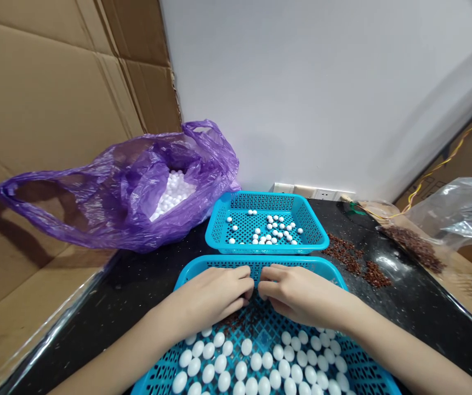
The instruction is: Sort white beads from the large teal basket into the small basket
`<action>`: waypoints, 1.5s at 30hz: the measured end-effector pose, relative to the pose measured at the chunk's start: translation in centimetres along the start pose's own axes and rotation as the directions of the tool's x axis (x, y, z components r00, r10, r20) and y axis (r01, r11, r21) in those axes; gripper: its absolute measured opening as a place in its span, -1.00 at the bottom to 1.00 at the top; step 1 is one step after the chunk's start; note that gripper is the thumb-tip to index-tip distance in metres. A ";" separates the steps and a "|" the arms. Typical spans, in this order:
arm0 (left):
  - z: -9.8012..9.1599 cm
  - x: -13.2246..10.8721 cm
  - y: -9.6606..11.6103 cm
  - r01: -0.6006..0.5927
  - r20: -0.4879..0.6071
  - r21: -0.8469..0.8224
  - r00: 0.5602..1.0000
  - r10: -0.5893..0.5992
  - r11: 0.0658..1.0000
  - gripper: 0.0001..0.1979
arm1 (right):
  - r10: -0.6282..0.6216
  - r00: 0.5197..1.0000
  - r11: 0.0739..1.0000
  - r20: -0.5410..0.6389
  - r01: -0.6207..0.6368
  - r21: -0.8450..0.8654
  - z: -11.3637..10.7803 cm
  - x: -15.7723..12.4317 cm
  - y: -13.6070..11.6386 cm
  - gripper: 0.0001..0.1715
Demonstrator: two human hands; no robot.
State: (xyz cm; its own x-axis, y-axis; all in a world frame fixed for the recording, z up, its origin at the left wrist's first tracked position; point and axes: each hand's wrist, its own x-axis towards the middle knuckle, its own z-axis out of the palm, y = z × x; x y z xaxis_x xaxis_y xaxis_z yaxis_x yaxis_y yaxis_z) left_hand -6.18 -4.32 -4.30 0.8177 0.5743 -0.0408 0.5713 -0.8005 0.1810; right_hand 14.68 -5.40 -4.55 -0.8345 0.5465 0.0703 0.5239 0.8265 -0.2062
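My left hand (231, 289) and my right hand (282, 289) face each other over the far part of a large blue plastic basket (203, 262). Both have curled, closed fingers, and whatever is in them is hidden. Below the hands, small dark reddish-brown bits (236, 323) lie on the basket's mesh floor. Many white balls (246, 346) are spread over the near part of this basket. Just behind it stands a smaller blue basket (320, 241) with white balls (275, 225) scattered inside.
An open purple plastic bag (132, 192) full of white beads (174, 192) sits at the left by a cardboard wall (46, 109). Reddish-brown bits (348, 258) lie on the black tabletop (137, 307). A clear bag (461, 214), a yellow wire (414, 195) and a power strip (322, 195) are at the right and back.
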 end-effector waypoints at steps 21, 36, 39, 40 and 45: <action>-0.7 -0.3 0.6 0.068 0.055 -0.108 0.997 -0.062 0.992 -0.93 | 0.042 0.999 0.991 0.018 -0.044 0.123 -0.2 0.0 0.1 -0.71; -0.2 -0.5 0.1 0.027 0.031 -0.168 0.999 -0.022 0.985 -0.82 | 0.079 0.948 0.922 -0.308 0.047 0.384 -0.7 -0.1 0.5 -0.77; -0.2 -0.3 0.0 -0.098 -0.085 -0.148 0.993 0.086 0.984 -0.78 | 0.150 0.895 0.891 -0.419 0.062 0.451 -0.7 0.0 0.5 -0.83; -0.3 -0.2 -0.1 -0.144 -0.126 -0.143 0.984 0.127 0.979 -0.76 | 0.182 0.876 0.874 -0.447 0.064 0.482 -0.7 0.0 0.5 -0.86; -0.5 0.0 -0.6 -0.328 -0.359 -0.117 0.894 0.268 0.937 -0.74 | 0.335 0.848 0.694 -0.411 0.074 0.716 -0.7 0.4 1.2 -0.89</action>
State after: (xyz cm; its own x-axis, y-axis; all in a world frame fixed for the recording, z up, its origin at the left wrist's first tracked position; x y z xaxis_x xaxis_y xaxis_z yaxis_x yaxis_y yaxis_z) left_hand -6.56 -3.76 -3.95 0.8584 0.3605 0.3651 0.2591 -0.9188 0.2979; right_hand 15.12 -4.14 -4.09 -0.4619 0.7956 0.3921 0.1798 0.5169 -0.8370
